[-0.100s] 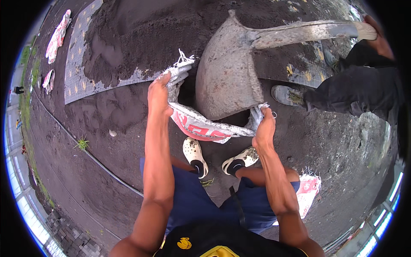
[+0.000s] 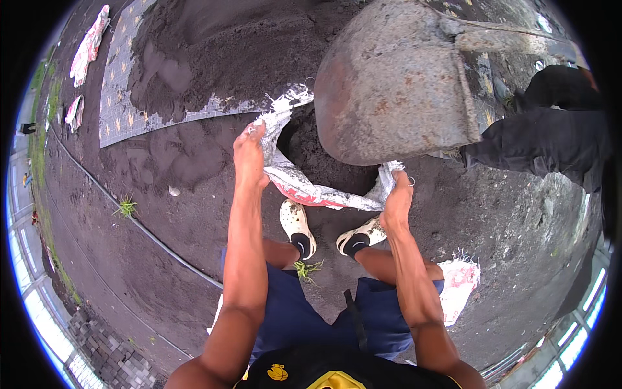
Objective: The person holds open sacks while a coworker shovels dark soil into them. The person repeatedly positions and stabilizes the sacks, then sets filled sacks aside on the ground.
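we find the left hand [image 2: 249, 152] clenched on the rim of a white and red sack [image 2: 304, 189], at its left side. we find the right hand [image 2: 398, 198] gripping the opposite side of that rim. the sack is between both hands, its mouth spread, dark soil [image 2: 308, 139] visible within. we note a shovel [image 2: 395, 84] over the mouth's far right part; contact we cannot tell. beyond lies a dark soil heap [image 2: 240, 55] on a patterned sheet [image 2: 116, 120].

Soft, even daylight | faint shadows | white glare along lower side rims | fisheye bending, blue fringing, black corners
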`<state>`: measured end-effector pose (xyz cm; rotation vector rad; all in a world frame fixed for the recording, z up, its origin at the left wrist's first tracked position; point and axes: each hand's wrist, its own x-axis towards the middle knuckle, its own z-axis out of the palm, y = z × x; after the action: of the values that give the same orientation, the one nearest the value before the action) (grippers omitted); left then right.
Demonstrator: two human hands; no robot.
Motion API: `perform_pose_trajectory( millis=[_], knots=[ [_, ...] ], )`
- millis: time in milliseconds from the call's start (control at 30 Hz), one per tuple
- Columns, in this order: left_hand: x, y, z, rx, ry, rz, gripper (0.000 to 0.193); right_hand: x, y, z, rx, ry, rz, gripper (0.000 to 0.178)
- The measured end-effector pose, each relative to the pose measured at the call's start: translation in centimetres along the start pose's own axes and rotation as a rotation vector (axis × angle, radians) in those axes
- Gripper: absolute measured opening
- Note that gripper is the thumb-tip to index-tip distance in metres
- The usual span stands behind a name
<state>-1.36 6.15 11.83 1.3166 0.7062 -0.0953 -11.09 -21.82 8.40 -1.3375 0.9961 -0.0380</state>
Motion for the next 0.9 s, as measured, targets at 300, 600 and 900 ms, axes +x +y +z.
perform_pose_trajectory(
  millis=[300, 600, 900],
  knots=[
    [-13.5, 0.1, -13.2, -0.172, 0.313, -0.038, 0.026, -17.3, 5.5, -4.1, -0.247, -0.106, 0.23, 0.021],
    [-14.5, -2.1, -19.5, 0.441, 0.417, -0.083, 0.044, -20.9, 9.6, -1.8, -0.035, 0.129, 0.526, 0.038],
    [-13.9, 3.4, -15.7, 1.331, 0.306, 0.223, 0.043, -16.8, 2.0, -2.2, -0.441, -0.34, 0.549, 0.064]
  ],
)
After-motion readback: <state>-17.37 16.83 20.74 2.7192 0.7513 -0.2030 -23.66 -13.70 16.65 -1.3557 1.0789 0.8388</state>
